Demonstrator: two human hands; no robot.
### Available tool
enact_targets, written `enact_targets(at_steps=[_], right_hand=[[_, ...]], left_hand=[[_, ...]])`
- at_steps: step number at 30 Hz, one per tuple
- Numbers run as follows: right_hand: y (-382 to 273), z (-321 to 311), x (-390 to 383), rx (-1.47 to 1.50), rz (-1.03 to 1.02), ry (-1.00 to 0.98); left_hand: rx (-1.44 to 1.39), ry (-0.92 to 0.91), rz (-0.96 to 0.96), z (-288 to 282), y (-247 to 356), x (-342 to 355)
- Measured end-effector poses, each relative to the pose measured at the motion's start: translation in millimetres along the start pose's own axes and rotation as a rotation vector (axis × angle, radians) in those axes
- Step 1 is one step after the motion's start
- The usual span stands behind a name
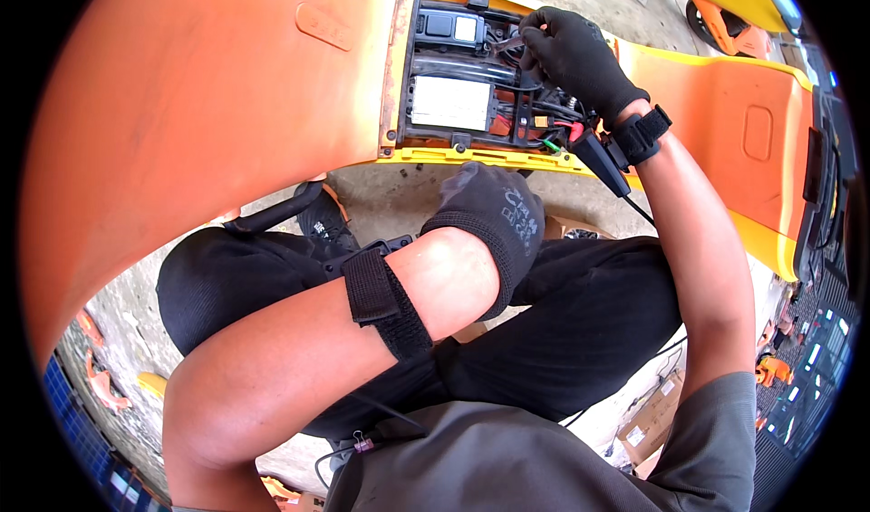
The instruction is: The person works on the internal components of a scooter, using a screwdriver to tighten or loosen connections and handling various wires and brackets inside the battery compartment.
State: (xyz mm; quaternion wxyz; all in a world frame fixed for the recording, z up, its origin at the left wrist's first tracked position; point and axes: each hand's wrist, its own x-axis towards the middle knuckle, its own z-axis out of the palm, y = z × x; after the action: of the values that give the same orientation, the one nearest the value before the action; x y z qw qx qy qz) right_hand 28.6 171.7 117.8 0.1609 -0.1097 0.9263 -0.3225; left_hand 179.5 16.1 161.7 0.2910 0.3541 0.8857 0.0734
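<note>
My gloved right hand pinches a slim grey metal piece, likely a tool, over the open compartment of an orange and yellow vehicle body. Inside are a black module, a silver box, a dark tube and bundled wires with red and green connectors. My gloved left hand is lower, just below the compartment's yellow rim; its fingers are curled out of sight, so what they hold is hidden. Black straps with devices sit on both wrists.
My bent knees are under the body panel. A black curved bar is at left. Orange parts, cardboard boxes and a dark mat lie around me. Another yellow and orange vehicle stands at the top right.
</note>
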Motion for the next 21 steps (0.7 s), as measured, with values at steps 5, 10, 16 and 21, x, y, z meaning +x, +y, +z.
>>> enact_targets(at_steps=[5,10,16,21], right_hand=[[12,3,6,-0.374,-0.304,0.072],[12,4,7,-0.495,-0.441,0.103],[22,-1,15,-0.578,-0.566,0.185],[11,-8,13,-0.373,-0.342,0.146]], left_hand=[[-0.002,0.016,-0.035,6,3,4],[0.011,-0.039,-0.017,1,1,1],[0.032,-0.047,0.000,-2,2,1],[-0.011,0.012,-0.042,1,2,1]])
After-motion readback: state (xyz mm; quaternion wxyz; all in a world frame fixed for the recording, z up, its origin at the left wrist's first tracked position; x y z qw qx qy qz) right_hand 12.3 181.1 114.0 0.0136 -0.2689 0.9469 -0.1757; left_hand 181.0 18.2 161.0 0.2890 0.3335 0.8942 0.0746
